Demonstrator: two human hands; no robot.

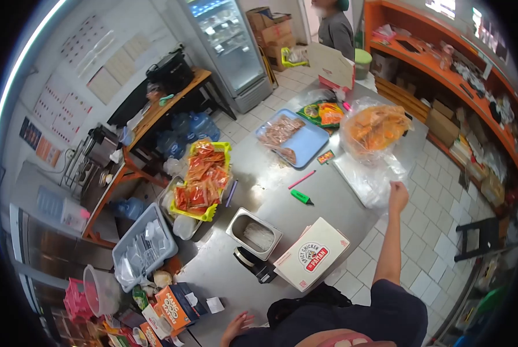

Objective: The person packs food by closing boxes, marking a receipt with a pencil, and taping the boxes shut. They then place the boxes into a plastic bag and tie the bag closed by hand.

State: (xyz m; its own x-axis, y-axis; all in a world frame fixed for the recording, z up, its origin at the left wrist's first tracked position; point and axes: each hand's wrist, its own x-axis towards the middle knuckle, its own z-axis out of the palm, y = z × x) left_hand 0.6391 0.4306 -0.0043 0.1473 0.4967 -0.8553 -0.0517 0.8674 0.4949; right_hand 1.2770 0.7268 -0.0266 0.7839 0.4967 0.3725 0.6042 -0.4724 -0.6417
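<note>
My right hand (399, 196) reaches to the right edge of the steel table, its fingers closed on the edge of a clear plastic bag (363, 179). Just beyond that bag, a large see-through bag of orange food (376, 132) rests on the table. My left hand (237, 327) is low in the view by the near table edge, fingers apart and holding nothing. In front of my body lies a white printed box (312, 254), with a metal container (254, 233) holding whitish contents and a black tape dispenser (253, 265) to its left.
A blue tray (308, 139) with packed meat, a green highlighter (301, 197) and a pink pen (302, 179) lie on the table. Left stand a yellow basket (227, 156) of red packets and a grey bin (123, 251). A person (335, 32) stands at the far end.
</note>
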